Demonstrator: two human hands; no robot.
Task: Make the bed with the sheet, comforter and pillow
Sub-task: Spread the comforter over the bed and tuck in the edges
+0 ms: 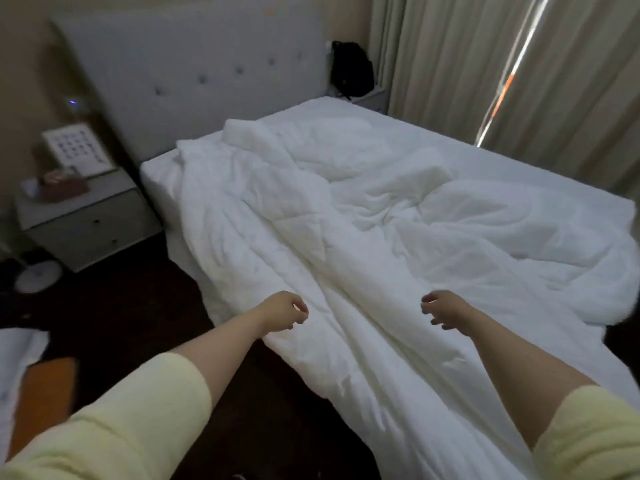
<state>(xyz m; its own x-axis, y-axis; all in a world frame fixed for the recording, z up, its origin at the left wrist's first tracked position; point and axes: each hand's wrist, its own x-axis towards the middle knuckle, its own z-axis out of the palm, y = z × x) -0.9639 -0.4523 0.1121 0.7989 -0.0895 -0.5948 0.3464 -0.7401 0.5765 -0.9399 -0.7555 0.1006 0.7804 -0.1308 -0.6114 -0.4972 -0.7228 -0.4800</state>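
Note:
A rumpled white comforter lies bunched across the bed, and its near end hangs over the bed's corner toward me. The white sheet shows on the mattress at the far right, by the grey tufted headboard. My left hand hovers just above the comforter's near left edge, fingers loosely curled, holding nothing. My right hand hovers over the comforter a little to the right, fingers likewise loose and empty. I see no pillow.
A grey nightstand with a tissue box and a framed card stands left of the bed. A black bag sits on a far stand. Curtains hang along the right. White cloth and an orange object lie on the dark floor.

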